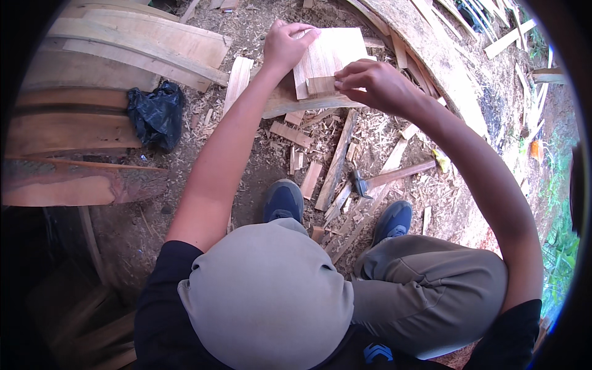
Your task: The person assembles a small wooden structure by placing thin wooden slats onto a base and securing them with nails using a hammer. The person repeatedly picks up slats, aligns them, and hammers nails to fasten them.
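My left hand grips the upper left edge of a flat pale wooden board that lies on a longer plank ahead of me. With its fingertips my right hand pinches a small rectangular wood block against the board's lower edge. A hammer with a wooden handle lies on the ground between my feet and the board, untouched.
Offcuts, slats and wood chips litter the dirt ground around my blue shoes. Wide curved planks are stacked at the left, with a black plastic bag beside them. More boards lie at the upper right.
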Demonstrator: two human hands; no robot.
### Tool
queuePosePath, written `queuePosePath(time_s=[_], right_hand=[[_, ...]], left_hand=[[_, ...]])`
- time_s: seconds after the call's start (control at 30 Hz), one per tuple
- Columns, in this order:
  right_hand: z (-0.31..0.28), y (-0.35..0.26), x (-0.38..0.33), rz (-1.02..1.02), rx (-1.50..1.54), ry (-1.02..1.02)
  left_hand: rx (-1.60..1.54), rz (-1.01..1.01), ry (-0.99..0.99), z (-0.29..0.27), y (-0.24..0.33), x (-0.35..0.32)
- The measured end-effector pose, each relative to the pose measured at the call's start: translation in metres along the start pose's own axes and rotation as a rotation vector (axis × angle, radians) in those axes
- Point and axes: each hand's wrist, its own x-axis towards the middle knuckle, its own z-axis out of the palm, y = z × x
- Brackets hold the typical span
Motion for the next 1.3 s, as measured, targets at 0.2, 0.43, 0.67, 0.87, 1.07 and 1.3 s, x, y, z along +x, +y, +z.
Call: queuePosePath(time_s=[0.2, 0.43, 0.67, 0.87, 1.07, 1.3], right_hand=[[-0.004, 0.003, -0.001, 0.041, 0.091, -0.043], [-0.004, -0.001, -0.001, 0.033, 0.076, -0.03], [-0.003, 0.0, -0.002, 0.041, 0.072, -0.03], [-0.001, 0.002, -0.002, 0.027, 0.054, -0.02], [-0.004, 0.002, -0.001, 0.006, 0.07, -0.008], [-0.003, 0.0, -0.003, -0.002, 0.058, 0.009]], left_hand=[[-0.007, -0.021, 0.002, 0.001, 0.006, -0.003], [0.003, -0.051, 0.01, -0.002, 0.009, -0.007], [-0.007, -0.058, 0.02, 0.0, 0.01, -0.007], [0.004, -0.036, 0.033, 0.001, 0.009, -0.006], [0.015, -0.025, 0.031, 0.002, 0.007, -0.006], [0.077, 0.05, 0.066, 0.003, 0.002, -0.004]])
